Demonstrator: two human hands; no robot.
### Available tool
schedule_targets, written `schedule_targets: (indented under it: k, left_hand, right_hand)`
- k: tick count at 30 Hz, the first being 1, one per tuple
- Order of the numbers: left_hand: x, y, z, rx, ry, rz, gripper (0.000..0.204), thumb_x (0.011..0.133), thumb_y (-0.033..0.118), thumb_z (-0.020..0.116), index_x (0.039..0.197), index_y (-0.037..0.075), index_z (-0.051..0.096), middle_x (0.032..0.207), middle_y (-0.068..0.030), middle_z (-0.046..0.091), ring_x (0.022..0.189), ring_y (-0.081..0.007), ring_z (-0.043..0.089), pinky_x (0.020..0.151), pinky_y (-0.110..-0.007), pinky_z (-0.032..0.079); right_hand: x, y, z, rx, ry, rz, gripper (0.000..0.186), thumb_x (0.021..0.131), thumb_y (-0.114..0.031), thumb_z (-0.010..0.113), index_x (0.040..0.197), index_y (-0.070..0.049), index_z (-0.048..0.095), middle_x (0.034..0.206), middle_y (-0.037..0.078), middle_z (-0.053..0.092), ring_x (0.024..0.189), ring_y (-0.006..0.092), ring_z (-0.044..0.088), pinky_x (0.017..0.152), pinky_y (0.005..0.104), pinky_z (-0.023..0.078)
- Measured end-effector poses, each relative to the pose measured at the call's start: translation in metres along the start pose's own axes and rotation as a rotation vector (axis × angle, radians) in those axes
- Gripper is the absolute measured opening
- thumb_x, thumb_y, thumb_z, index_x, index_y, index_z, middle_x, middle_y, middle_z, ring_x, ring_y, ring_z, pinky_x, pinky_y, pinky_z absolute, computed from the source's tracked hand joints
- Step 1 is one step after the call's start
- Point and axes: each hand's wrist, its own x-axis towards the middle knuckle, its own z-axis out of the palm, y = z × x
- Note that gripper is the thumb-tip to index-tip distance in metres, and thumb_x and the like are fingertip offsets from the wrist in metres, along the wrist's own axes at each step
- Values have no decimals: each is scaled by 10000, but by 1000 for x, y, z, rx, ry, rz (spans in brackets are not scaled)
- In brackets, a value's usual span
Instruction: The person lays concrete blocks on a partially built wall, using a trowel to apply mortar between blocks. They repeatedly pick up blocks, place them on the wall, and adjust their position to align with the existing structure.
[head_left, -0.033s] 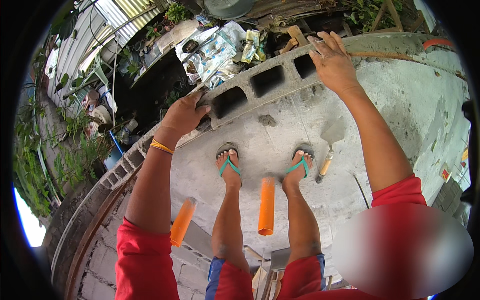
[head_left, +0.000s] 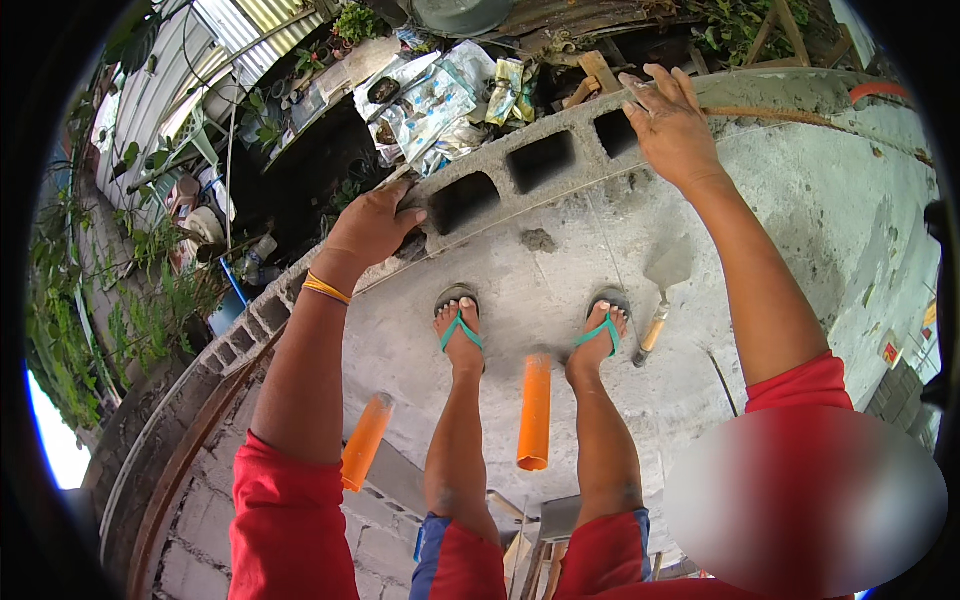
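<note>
A grey hollow concrete block point(head_left: 506, 184) lies along the top of a low block wall, its dark cells facing up. My left hand point(head_left: 372, 226) grips its left end, thumb on the near side and fingers over the far side. At the other end, my right hand point(head_left: 672, 132) is clasped over the block's edge, its fingers bent and smeared with grey. A trowel point(head_left: 655, 325) with a wooden handle lies on the concrete slab, right of my feet. The undersides of both hands are hidden.
Two orange pipes point(head_left: 534, 415) stick up from the slab point(head_left: 540, 300) near my sandalled feet. More hollow blocks point(head_left: 250, 330) continue the wall to the left. Beyond it lie plastic sacks point(head_left: 430, 105), wood scraps point(head_left: 598, 72) and plants. A rusty bar point(head_left: 770, 112) runs along the right.
</note>
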Motion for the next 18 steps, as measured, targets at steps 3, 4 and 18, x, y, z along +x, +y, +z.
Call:
schedule_targets:
  k: [3, 4, 18]
  left_hand:
    - [4, 1, 1, -17, -17, -21, 575, 943, 426, 569, 1322, -6, 553, 1156, -274, 644, 1091, -418, 620, 954, -437, 489]
    - [5, 1, 0, -13, -21, -20, 561, 948, 421, 564, 1310, -7, 559, 1147, -272, 647, 1084, -419, 622, 949, -443, 490]
    - [21, -8, 2, 23, 25, 40, 487, 976, 385, 537, 1242, -22, 567, 1057, -274, 669, 1026, -424, 640, 898, -483, 509]
  right_hand:
    - [2, -6, -1, 16, -54, 56, 438, 1014, -427, 468, 1373, -204, 581, 1546, 54, 366, 1459, 305, 245, 1173, 430, 299]
    - [3, -6, -1, 47, -38, 42, 431, 1013, -421, 473, 1372, -208, 583, 1543, 57, 370, 1456, 310, 249, 1175, 431, 297]
    - [19, -1, 11, 57, 8, 33, 398, 1000, -421, 517, 1338, -233, 614, 1515, 78, 395, 1448, 330, 249, 1164, 428, 322]
